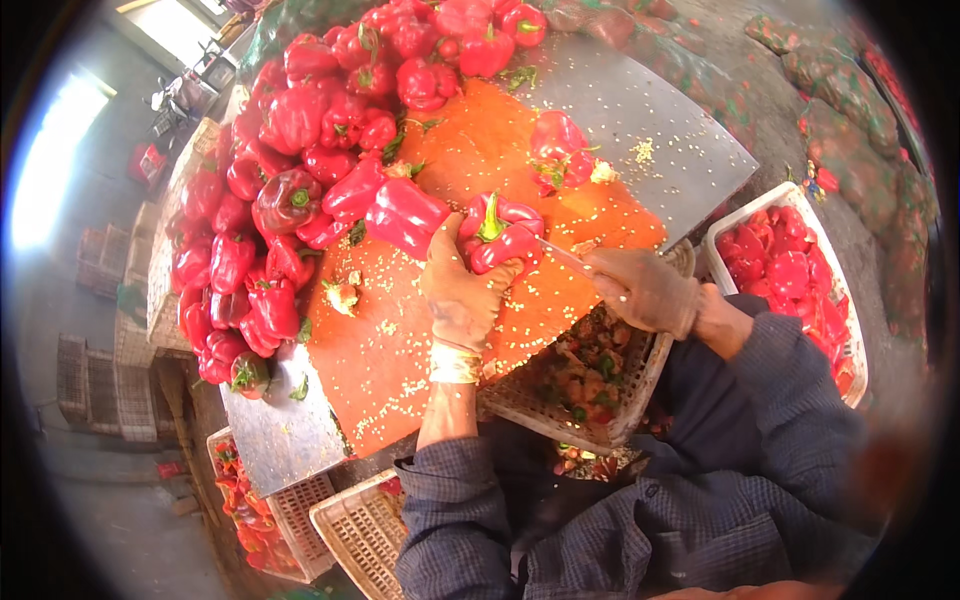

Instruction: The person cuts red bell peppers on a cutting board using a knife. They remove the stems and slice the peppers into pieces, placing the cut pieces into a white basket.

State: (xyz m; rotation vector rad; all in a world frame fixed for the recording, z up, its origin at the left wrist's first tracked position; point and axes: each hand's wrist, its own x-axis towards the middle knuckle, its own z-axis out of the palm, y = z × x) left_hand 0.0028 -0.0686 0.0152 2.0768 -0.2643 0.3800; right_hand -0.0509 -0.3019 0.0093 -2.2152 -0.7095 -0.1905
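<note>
My gloved left hand (463, 292) grips a red bell pepper (510, 238) from its near side, with the green stem facing up. In my gloved right hand (637, 289) is a knife (564, 255); its blade reaches the pepper's right side, and I cannot tell whether the tip is inside. Another whole red pepper (405, 216) lies against my left thumb. Both hands are above an orange board (390, 300) strewn with pale seeds. A cut-out pepper core (342, 295) rests left of my left hand. Farther off on the board sits a red pepper (556, 146) beside a pale core (602, 172).
A large heap of red peppers (292, 120) covers the far left of the metal table (645, 97). Under the near edge, a crate (540, 427) holds cores and scraps. At right stands a white crate (859, 352) of red pepper pieces. Filled net sacks (847, 142) lie beyond.
</note>
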